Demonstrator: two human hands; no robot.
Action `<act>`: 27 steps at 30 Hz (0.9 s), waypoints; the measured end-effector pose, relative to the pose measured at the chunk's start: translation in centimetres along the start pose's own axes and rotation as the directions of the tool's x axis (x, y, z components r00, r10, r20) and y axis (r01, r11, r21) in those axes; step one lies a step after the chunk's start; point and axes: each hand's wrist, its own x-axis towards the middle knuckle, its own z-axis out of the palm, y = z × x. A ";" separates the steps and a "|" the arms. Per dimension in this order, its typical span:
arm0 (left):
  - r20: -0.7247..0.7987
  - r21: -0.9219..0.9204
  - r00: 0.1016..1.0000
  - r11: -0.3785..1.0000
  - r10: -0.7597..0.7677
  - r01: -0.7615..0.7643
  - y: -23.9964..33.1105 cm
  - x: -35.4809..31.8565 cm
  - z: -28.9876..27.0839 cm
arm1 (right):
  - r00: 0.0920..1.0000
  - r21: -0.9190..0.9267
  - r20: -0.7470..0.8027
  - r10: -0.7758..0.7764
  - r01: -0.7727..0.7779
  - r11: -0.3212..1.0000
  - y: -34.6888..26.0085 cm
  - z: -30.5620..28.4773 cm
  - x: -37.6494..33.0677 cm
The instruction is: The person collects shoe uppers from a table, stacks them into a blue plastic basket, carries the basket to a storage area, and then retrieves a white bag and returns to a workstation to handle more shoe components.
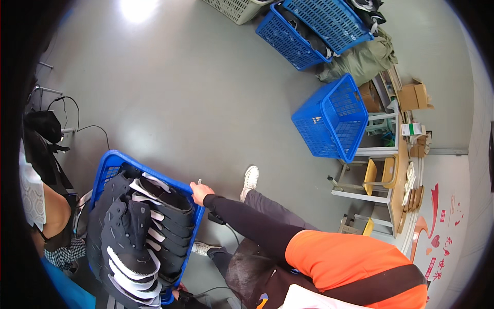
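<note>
A blue plastic basket [198, 219] at lower left is packed with black shoe uppers [128, 221] that have white edging, some stacked in a curved row. My right hand [201, 194] is closed round the basket's rim on the side towards me, its black-sleeved arm stretched out from my orange shirt. Lower down, at the basket's near corner, my left hand [178, 293] grips the rim; most of it is hidden by the basket and the dark sleeve.
Another blue basket [329, 121] stands on the grey floor at right. Stacked blue baskets [293, 38] with dark pieces and a green sack [360, 59] lie beyond. A table [396, 206] with yellow stools [370, 175] lines the wall. A seated person [54, 216] and cables [95, 127] are at left.
</note>
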 end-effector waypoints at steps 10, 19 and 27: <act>0.071 -0.066 0.994 0.994 -0.084 0.089 -2.6 -2.9 4.6 | 0.995 0.047 -0.097 0.012 -0.008 0.999 13.1 -12.5 1.6; 0.116 0.094 0.980 0.984 -0.159 0.149 -1.7 -0.2 16.8 | 0.955 0.185 -0.191 0.227 -0.192 0.964 25.4 -20.1 -0.5; 0.483 0.355 0.876 0.916 -0.008 -0.188 4.8 4.5 35.1 | 0.862 0.281 -0.242 0.445 -0.376 0.883 28.1 -23.9 0.0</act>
